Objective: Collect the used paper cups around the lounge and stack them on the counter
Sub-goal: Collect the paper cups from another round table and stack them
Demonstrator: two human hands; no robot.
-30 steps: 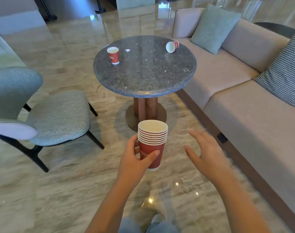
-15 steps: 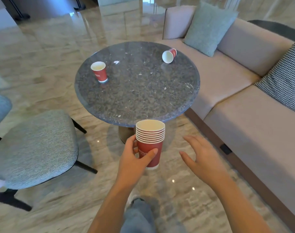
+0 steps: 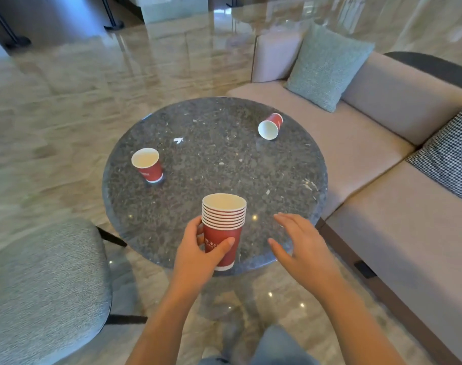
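My left hand [image 3: 198, 252] grips a stack of several red paper cups [image 3: 222, 227] with white rims, held over the near edge of a round dark granite table [image 3: 216, 167]. My right hand [image 3: 302, 250] hovers to the right of the stack, fingers spread and holding nothing. One red cup [image 3: 147, 165] stands upright on the table's left side. Another red cup [image 3: 270, 126] lies on its side at the far right of the table, mouth facing me.
A beige sofa [image 3: 382, 159] runs along the right, with a green cushion [image 3: 327, 67] and a checked cushion [image 3: 451, 159]. A grey upholstered chair [image 3: 40, 285] stands at the lower left. Glossy marble floor [image 3: 66, 101] surrounds the table. Small white crumbs dot the tabletop.
I have stepped up to the table; it now fills the middle of the view. The stack in my left hand and my right hand now hang over its near edge.
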